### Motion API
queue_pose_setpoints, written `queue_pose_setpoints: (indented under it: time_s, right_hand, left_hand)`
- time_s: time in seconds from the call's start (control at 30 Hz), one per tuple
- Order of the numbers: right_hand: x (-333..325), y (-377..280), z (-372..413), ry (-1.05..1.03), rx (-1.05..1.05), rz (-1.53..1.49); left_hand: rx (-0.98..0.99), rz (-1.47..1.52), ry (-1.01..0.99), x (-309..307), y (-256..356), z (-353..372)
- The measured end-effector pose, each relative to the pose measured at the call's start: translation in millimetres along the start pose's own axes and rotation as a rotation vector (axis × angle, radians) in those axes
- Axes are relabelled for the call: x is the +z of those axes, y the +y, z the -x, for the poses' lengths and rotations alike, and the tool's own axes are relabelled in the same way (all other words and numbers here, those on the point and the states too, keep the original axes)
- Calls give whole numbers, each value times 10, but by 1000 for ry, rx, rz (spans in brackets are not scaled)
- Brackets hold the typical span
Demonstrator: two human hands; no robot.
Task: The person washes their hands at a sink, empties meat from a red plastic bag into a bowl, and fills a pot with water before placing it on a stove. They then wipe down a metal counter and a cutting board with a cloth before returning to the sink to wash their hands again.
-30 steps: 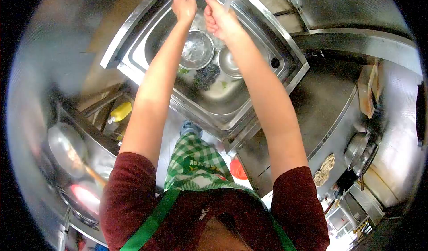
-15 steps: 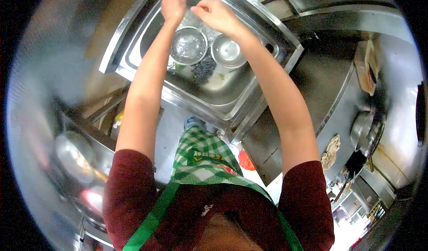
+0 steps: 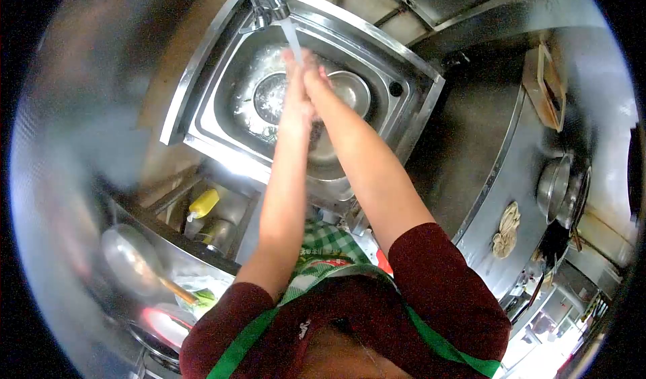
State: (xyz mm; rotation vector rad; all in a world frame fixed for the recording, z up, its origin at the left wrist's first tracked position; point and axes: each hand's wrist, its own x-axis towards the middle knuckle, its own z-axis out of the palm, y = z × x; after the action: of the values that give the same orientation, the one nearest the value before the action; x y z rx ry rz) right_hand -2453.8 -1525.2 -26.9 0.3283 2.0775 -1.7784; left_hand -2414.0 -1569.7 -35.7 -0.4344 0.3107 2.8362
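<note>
Water runs from the chrome faucet [image 3: 266, 5] onto both hands, which touch each other over the steel sink [image 3: 235, 120]. My left hand [image 3: 295, 86] is blurred by motion, its fingers partly hidden by the stream. Against it lies my right hand [image 3: 314, 76], also smeared. Below them in the sink, a bowl [image 3: 270, 99] with bubbling water stands on the left side and a second metal bowl [image 3: 353, 91] on the right. Dark leafy bits show in part between the forearms.
At the left are a yellow bottle [image 3: 204, 203], a pan [image 3: 131, 258] and a red-and-white bowl [image 3: 167, 324]. On the right counter lie a crumpled cloth [image 3: 507, 231], metal bowls [image 3: 553, 189] and a wooden-framed box [image 3: 544, 88].
Both hands have come together under the running water, lower in the view than before. The faucet and its stream now show clearly. The camera view has shifted.
</note>
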Motion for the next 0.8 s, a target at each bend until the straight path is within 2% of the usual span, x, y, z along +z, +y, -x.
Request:
queue_pose_setpoints:
  time_s: [0.03,0.1,0.17,0.2,0.23,0.27,0.3,0.33,0.37,0.4,0.43,0.5,0.57,0.6,0.63,0.67,0.73,0.77,0.8]
  right_hand:
    - [-16,39,111,-6,-29,178]
    - [-122,84,358,-111,-142,474]
    - [60,204,553,164,-207,-8]
    - [110,288,561,256,-373,-19]
    - [13,95,753,126,-196,-30]
    - [36,-34,1042,135,-217,134]
    - [45,-224,1307,-49,-74,-140]
    - [27,-551,1652,-79,3,-87]
    - [61,-615,1843,-185,-2,-232]
    - [132,-585,1845,-100,48,-305]
    - [209,-517,1861,-18,111,-387]
    - [163,-351,1357,-207,625,-935]
    - [122,106,600,-184,594,-933]
    - [114,163,345,-110,596,-819]
    - [139,198,160,-41,596,-707]
    - [174,260,-4,-63,537,-579]
    - [274,483,-232,-98,431,-322]
    - [321,550,-403,-114,361,-191]
    - [351,687,-487,-125,304,-57]
  left_hand:
    - [-111,52,-132,-260,54,-109]
    - [-222,-61,122,-155,73,-71]
    - [-159,-305,250,-351,14,-325]
    - [-95,-505,310,-491,-28,-475]
    - [-19,-790,379,-651,-68,-678]
    - [91,-1227,440,-872,-116,-906]
    - [178,-1700,421,-1063,-125,-1085]
    - [260,-2082,367,-1210,-105,-1290]
    - [174,-2665,147,-834,39,-1281]
    - [237,-2689,301,-359,63,-1044]
    - [320,-2531,285,-550,3,-1092]
    - [468,-2228,280,-1106,38,-1135]
    - [537,-2207,309,-801,51,-957]
    - [766,-1990,134,-703,74,-657]
    - [382,-1649,341,-607,117,-383]
    - [28,-1266,500,-446,131,-171]
    - [35,-784,629,293,-62,370]
    - [242,-974,505,367,-172,506]
    - [326,-1000,597,419,-313,612]
